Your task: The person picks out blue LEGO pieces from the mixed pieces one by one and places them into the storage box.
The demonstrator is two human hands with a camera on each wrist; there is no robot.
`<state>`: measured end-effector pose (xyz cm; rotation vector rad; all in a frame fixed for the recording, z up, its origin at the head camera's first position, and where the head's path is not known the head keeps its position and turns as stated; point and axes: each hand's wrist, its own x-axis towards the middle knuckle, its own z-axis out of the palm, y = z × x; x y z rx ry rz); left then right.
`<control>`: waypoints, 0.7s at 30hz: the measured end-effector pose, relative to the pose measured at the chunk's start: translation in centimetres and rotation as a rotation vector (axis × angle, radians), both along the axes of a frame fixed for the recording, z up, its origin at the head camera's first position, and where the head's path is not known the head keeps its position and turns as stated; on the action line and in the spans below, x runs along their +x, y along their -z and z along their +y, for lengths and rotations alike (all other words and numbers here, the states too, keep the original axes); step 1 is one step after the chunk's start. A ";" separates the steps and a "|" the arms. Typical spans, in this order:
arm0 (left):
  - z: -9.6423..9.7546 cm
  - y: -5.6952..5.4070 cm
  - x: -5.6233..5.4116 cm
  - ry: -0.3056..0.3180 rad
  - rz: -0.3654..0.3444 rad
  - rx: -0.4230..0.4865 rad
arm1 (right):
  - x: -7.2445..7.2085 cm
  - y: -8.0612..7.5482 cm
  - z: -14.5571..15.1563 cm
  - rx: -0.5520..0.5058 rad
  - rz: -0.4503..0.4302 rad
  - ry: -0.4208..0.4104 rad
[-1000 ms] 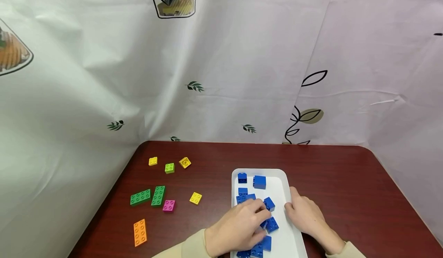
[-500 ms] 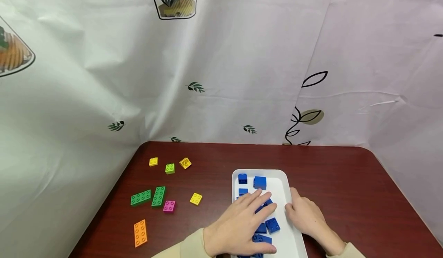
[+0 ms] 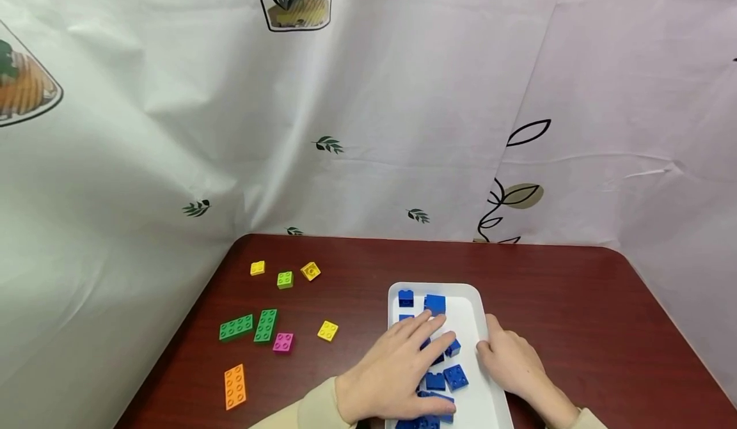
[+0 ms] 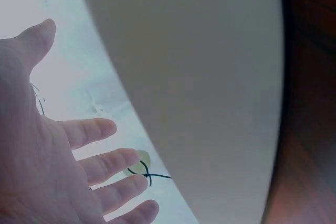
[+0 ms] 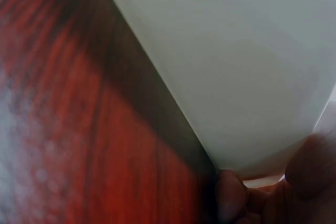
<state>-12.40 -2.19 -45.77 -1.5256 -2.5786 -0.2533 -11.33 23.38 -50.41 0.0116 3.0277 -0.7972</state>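
A white tray (image 3: 482,394) with several blue bricks (image 3: 455,377) in it lies on the dark red table. My left hand (image 3: 396,373) is spread flat over the bricks, fingers straight and apart, hiding some of them. In the left wrist view the same hand (image 4: 47,156) shows its palm and extended fingers beside the tray's outer wall (image 4: 205,77), holding nothing. At the tray's right edge my right hand (image 3: 512,360) grips the rim. From the right wrist view, its curled fingers (image 5: 231,192) sit at the tray's underside (image 5: 236,77), thumb on the other side.
Left of the tray lie loose bricks: two green (image 3: 266,325), a magenta (image 3: 283,343), an orange (image 3: 235,387), a lime (image 3: 285,280) and several yellow ones (image 3: 327,330). A pale patterned cloth (image 3: 368,96) hangs behind the table (image 3: 553,275).
My left hand has gone from curled fingers among the bricks to spread fingers over them, and some blue bricks have shifted. The right hand keeps its grip on the tray.
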 end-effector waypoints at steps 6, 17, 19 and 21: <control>-1.3 0.0 -0.5 -0.049 -0.065 -0.002 | 0.0 -0.3 -0.1 0.004 -0.001 -0.001; -5.4 -0.2 -2.2 -0.206 -0.045 0.026 | -0.1 -0.2 -0.2 -0.008 -0.012 -0.005; -6.3 -0.3 -2.5 -0.243 -0.023 0.029 | -0.2 -0.2 -0.1 -0.027 -0.012 -0.014; -7.1 -0.2 -2.8 -0.277 -0.005 0.036 | -0.2 -0.2 0.1 -0.049 -0.016 -0.018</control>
